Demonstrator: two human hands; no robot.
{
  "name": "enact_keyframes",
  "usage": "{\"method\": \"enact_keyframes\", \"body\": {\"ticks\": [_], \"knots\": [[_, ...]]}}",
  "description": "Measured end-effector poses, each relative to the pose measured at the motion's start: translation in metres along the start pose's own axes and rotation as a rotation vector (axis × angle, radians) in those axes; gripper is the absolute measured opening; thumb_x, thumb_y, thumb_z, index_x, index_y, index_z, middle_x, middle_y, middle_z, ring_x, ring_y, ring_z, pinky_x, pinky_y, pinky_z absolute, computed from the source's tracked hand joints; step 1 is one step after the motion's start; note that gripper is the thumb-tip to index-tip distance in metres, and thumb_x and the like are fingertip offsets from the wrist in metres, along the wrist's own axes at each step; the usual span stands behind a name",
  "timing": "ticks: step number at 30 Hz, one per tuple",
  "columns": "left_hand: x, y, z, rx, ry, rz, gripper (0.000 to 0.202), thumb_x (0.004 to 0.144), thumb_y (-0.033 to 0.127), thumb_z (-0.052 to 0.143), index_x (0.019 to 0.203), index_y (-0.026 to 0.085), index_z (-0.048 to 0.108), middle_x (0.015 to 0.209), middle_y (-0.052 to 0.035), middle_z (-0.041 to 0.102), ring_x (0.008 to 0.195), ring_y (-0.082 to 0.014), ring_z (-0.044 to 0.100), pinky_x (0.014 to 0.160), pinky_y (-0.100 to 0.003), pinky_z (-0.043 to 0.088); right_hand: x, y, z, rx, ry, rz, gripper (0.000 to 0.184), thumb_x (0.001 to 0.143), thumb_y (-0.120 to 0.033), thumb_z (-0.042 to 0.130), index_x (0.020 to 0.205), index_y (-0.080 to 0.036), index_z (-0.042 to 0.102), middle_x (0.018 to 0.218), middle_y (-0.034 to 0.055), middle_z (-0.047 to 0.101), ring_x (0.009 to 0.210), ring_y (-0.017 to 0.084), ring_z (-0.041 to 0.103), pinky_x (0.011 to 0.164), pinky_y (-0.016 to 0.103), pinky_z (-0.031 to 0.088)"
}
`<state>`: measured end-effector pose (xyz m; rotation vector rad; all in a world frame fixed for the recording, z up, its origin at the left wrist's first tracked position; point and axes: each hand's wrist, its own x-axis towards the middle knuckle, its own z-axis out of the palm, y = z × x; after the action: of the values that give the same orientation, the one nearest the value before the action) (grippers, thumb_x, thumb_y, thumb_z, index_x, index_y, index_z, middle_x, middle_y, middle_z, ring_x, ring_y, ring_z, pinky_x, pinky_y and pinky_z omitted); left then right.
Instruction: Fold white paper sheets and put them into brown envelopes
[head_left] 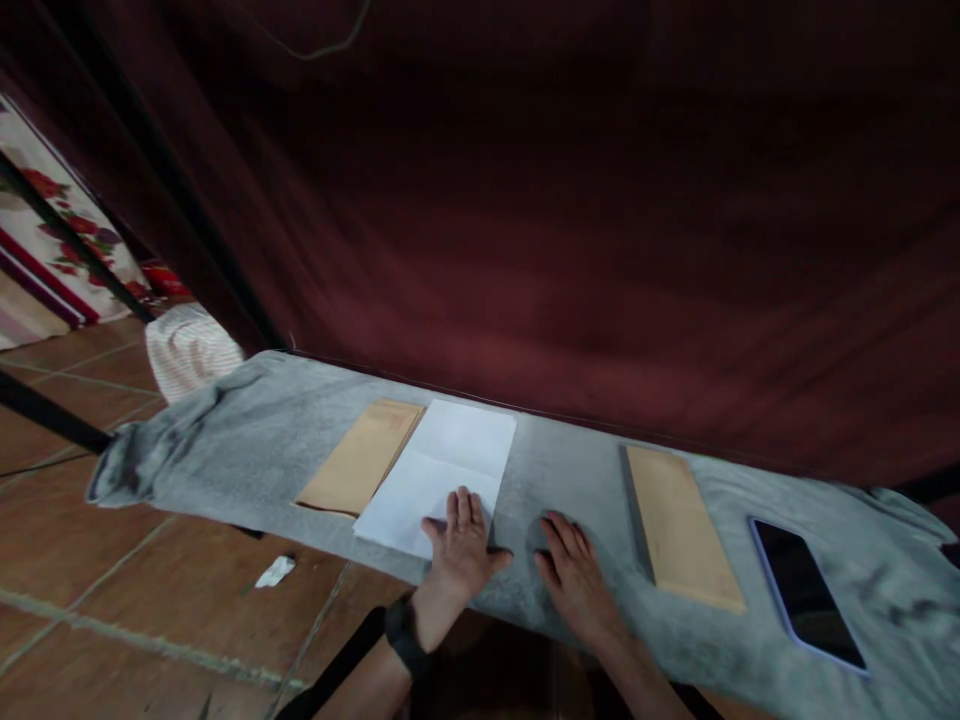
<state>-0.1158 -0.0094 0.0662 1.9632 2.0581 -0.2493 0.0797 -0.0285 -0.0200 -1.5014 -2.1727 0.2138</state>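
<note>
1. Left hand [461, 545] lay flat and open on the near edge of the sheet [442, 465], fingers spread and gripping nothing. The palm-down press seemed meant to pin the paper to the soft cover. Right hand [574, 575] lay just beside it, equally flat and empty, on bare cloth and touching no paper, apparently as a brace.
2. Curtain [600, 250], dark red, hung behind the whole table and closed off its far side.
3. Floor [112, 560], brown tile, showed to the left and below the table edge.
4. Cloth [262, 440], grey, covered the table and bunched over its left end, giving the papers a soft, non-slip bed.
5. The sheet was white, with a faint crease across its middle. It lay slanted, straight ahead of the person and within easy reach, and its left edge overlapped the left envelope.
6. Right envelope [682, 525], brown, lay flat near the right hand but apart from it. A dark edge ran along its left side, and whether it was one envelope or a stack could not be told.
7. Left envelope [364, 455], brown, lay flat with its right edge tucked under the sheet.
8. Phone [806, 595] lay screen-up and dark at the far right, well clear of the papers.
9. Watch [405, 635], black, sat on the left wrist.
10. Scrap [275, 572], white, lay on the floor below the table edge.
</note>
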Motion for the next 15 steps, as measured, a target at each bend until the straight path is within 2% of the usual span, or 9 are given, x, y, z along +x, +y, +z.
{"method": "enact_keyframes", "body": {"ticks": [5, 9, 11, 15], "knots": [[-0.015, -0.006, 0.013, -0.002, 0.016, 0.122, 0.078, 0.081, 0.03, 0.072, 0.151, 0.014, 0.043, 0.161, -0.0247, 0.027, 0.149, -0.0421, 0.029, 0.11, -0.066, 0.035, 0.015, -0.007, 0.006, 0.013, 0.071, 0.076, 0.038, 0.099, -0.033, 0.042, 0.13, -0.023, 0.064, 0.136, 0.0108, 0.062, 0.126, 0.028, 0.057, 0.106, 0.05, 0.047], [-0.018, -0.015, 0.026, -0.045, 0.082, 0.197, 0.061, 0.081, 0.009, 0.061, 0.142, 0.013, 0.055, 0.151, -0.026, 0.046, 0.138, -0.0375, 0.048, 0.1, -0.05, 0.05, 0.031, -0.016, 0.011, 0.091, 0.125, 0.162, 0.035, 0.099, -0.033, 0.042, 0.12, -0.024, 0.069, 0.127, 0.0093, 0.067, 0.118, 0.027, 0.06, 0.103, 0.048, 0.048], [-0.018, -0.02, 0.027, -0.088, 0.1, 0.211, 0.057, 0.08, 0.003, 0.057, 0.135, 0.014, 0.061, 0.144, -0.025, 0.055, 0.13, -0.0365, 0.057, 0.092, -0.045, 0.055, 0.038, -0.02, 0.01, 0.152, 0.146, 0.203, 0.035, 0.099, -0.034, 0.042, 0.115, -0.025, 0.071, 0.122, 0.009, 0.068, 0.116, 0.026, 0.061, 0.103, 0.046, 0.048], [-0.022, -0.019, 0.018, -0.128, 0.125, 0.256, 0.047, 0.083, 0.0, 0.047, 0.122, 0.015, 0.07, 0.123, -0.0205, 0.069, 0.108, -0.0342, 0.068, 0.083, -0.042, 0.057, 0.051, -0.027, 0.006, 0.341, 0.15, 0.263, 0.036, 0.098, -0.037, 0.042, 0.108, -0.023, 0.075, 0.114, 0.0095, 0.071, 0.11, 0.024, 0.065, 0.103, 0.042, 0.049]]}}
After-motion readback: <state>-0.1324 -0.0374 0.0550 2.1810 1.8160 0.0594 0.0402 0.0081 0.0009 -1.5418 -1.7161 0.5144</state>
